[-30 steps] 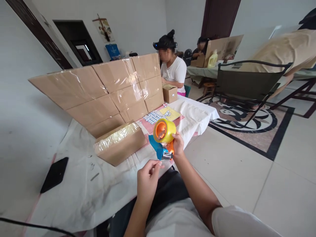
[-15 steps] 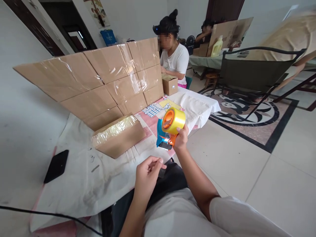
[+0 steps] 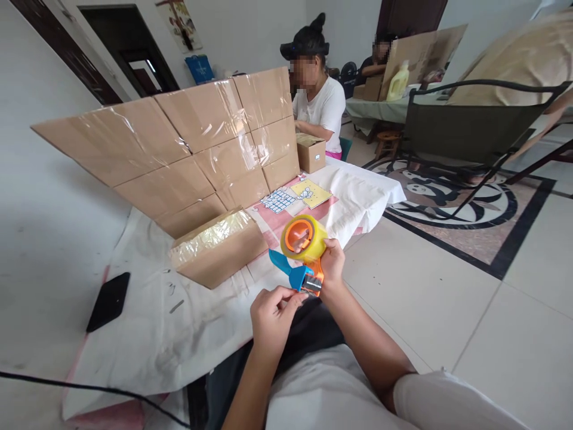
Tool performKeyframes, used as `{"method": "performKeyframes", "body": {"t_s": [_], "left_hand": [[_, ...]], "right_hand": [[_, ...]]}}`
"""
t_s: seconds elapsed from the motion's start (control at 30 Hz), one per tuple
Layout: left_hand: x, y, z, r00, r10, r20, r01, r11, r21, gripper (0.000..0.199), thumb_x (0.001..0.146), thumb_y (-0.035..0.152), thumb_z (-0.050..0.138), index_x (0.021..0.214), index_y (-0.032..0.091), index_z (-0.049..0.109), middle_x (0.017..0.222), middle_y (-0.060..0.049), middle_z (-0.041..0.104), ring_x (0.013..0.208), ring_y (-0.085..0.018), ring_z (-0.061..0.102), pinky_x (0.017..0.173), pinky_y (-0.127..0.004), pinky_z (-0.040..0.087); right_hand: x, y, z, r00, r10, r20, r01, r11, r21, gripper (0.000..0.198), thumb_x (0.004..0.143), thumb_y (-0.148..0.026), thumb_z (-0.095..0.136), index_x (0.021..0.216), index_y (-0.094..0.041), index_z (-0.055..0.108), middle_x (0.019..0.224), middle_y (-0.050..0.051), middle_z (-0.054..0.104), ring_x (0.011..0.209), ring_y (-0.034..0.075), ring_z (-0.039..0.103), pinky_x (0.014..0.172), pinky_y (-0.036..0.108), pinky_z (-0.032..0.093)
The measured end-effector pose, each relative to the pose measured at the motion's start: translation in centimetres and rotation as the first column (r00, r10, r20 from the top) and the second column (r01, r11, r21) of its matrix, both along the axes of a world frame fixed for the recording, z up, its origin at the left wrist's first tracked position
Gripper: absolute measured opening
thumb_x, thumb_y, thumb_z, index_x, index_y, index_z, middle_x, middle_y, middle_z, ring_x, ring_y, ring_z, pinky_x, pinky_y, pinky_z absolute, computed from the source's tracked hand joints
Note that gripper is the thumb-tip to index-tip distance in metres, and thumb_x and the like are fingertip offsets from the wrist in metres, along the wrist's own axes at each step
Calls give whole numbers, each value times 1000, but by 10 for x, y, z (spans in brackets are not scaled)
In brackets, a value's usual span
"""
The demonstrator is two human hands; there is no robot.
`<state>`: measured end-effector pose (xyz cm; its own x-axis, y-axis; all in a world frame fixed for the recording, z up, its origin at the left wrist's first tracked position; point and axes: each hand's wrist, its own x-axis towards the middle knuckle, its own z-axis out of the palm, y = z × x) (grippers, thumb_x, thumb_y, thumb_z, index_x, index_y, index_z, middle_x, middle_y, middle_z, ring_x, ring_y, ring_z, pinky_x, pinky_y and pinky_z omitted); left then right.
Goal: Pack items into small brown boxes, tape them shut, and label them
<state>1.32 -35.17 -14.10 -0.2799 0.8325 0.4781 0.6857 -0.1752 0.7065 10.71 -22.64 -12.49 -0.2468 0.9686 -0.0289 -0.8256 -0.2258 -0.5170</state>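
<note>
My right hand (image 3: 332, 261) is wrapped round the orange frame of a tape dispenser (image 3: 299, 276), which has a blue flap and carries a wide roll of yellow tape (image 3: 314, 236). Thumb and forefinger of my left hand (image 3: 274, 315) are pinched together at the dispenser's lower front end, touching or nearly touching its dark cutting edge. What lies between those fingers is too small to make out. Both hands are above my lap, at the table's near edge. Left of them on the table lies a cardboard box (image 3: 224, 257) with shiny tape across its top.
Joined cardboard panels (image 3: 179, 143) stand as a screen behind the box. On the table cloth lie a black phone (image 3: 108, 301), a small grey strip (image 3: 176, 306) and a yellow printed sheet (image 3: 313, 194). Beyond are a smaller box (image 3: 312, 154) and a seated person (image 3: 320, 104); a chair (image 3: 474, 131) stands right.
My right hand has lowered and turned the dispenser, swinging its blue flap out to the left. My left hand, earlier apart with a small dark piece in its fingers, now meets the dispenser's front.
</note>
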Motion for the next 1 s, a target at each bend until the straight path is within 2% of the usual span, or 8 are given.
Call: {"method": "performKeyframes", "body": {"t_s": [0.1, 0.17, 0.3, 0.43, 0.53, 0.73, 0.87, 1.0], "left_hand": [[-1, 1, 0, 972, -16, -236, 49, 990, 136, 23, 87, 36, 72, 68, 23, 69, 58, 6, 69, 49, -9, 53, 60, -26, 40], [-10, 0, -2, 955, 37, -295, 13, 986, 166, 24, 88, 36, 71, 67, 23, 69, 58, 4, 69, 50, -10, 55, 60, -27, 40], [-42, -8, -9, 951, 310, 15, -310, 950, 17, 32, 86, 44, 68, 64, 21, 65, 57, 1, 68, 52, -13, 59, 56, -25, 44], [-55, -11, -12, 871, 326, 366, -294, 945, -143, 30, 81, 51, 71, 80, 21, 69, 67, -2, 74, 65, -18, 68, 62, -26, 52], [-51, -8, -10, 823, 234, 518, -202, 972, -118, 34, 79, 49, 73, 98, 21, 69, 84, -7, 79, 84, -23, 75, 75, -31, 58], [-52, -2, -1, 727, 179, 663, -151, 984, -99, 41, 79, 47, 76, 108, 20, 64, 89, -9, 80, 89, -22, 75, 88, -34, 59], [-55, -2, 6, 708, 177, 683, -153, 984, -96, 69, 79, 44, 78, 138, 21, 49, 89, -6, 80, 94, -20, 75, 96, -36, 56], [-56, -4, 11, 711, 175, 681, -165, 983, -80, 80, 81, 42, 77, 148, 22, 38, 87, -5, 80, 100, -21, 75, 99, -37, 54]], "right_hand": [[3, -1, -8, 989, 118, -88, -116, 993, 26, 22, 67, -39, 54, 75, -22, 63, 64, 3, 64, 61, 23, 61, 58, 38, 56], [10, -3, -11, 980, 158, -121, -147, 984, 97, 18, 71, -41, 55, 68, -23, 58, 59, 2, 59, 60, 22, 60, 63, 38, 57], [36, -6, -6, 987, 135, -90, -116, 974, 194, 28, 80, -48, 51, 65, -24, 54, 58, 1, 56, 60, 21, 59, 66, 39, 58], [58, 18, -8, 971, -211, 110, 184, 958, 219, 21, 76, -41, 53, 82, -23, 61, 78, 4, 67, 74, 24, 66, 69, 39, 58], [58, 62, -20, 850, -434, 298, 360, 892, 272, 22, 73, -35, 57, 91, -23, 58, 83, 2, 67, 76, 21, 66, 68, 34, 56], [31, 148, -37, 608, -488, 627, 217, 861, 460, 27, 79, -45, 50, 94, -22, 51, 97, 2, 65, 84, 18, 63, 76, 34, 54], [24, 167, -35, 503, -454, 736, 159, 885, 437, 28, 79, -44, 56, 94, -20, 53, 95, 4, 64, 90, 21, 59, 82, 37, 52], [34, 149, -34, 329, -486, 810, 236, 872, 428, 40, 71, -40, 68, 103, -18, 58, 109, 11, 62, 108, 29, 53, 93, 45, 45]]}}
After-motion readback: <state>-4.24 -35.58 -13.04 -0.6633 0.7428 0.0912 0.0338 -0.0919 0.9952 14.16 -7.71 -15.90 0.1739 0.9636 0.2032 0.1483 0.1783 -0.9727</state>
